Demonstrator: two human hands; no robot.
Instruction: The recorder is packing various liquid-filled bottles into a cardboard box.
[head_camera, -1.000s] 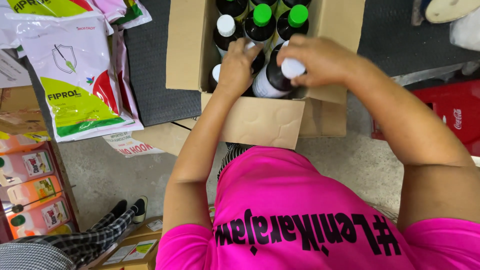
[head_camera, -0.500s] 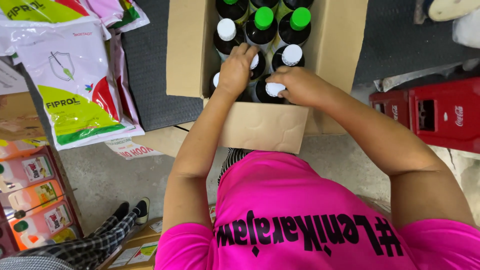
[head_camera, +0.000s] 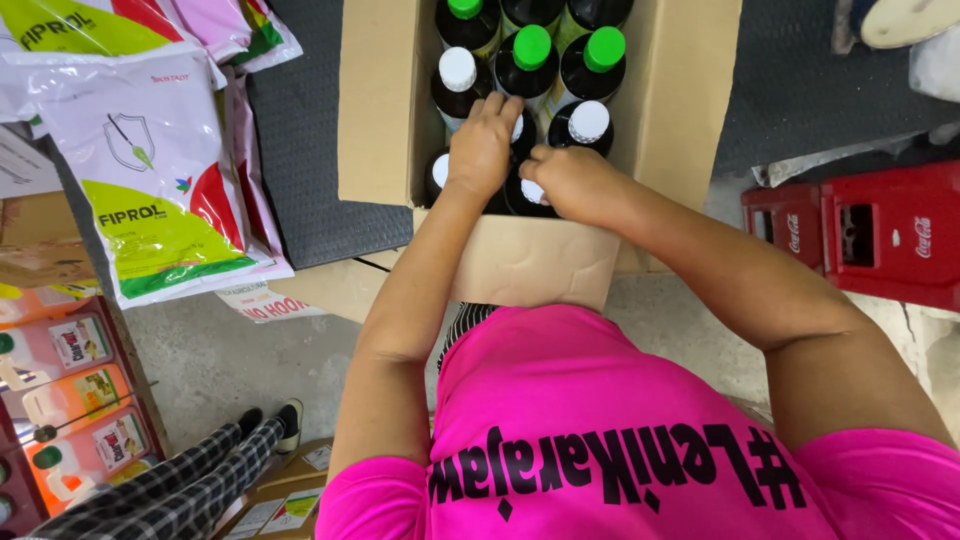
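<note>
An open cardboard box (head_camera: 380, 110) stands in front of me, packed with upright dark bottles, some with green caps (head_camera: 531, 47) and some with white caps (head_camera: 458, 69). Both my hands reach into its near row. My right hand (head_camera: 570, 180) is closed over a white-capped dark bottle (head_camera: 533, 192), which sits low in the box against the near wall. My left hand (head_camera: 485, 140) curls over the top of a neighbouring bottle beside another white cap (head_camera: 440, 170). The two hands touch.
Printed white, green and red bags (head_camera: 150, 190) lie at the left on a black mat (head_camera: 300, 150). Red plastic crates (head_camera: 870, 240) stand at the right. Orange packs (head_camera: 70, 400) fill a shelf at lower left, near another person's checked trouser legs (head_camera: 190, 480).
My right hand has lowered the white-capped bottle from above the box down into the near row. The left hand stayed on the bottles beside it.
</note>
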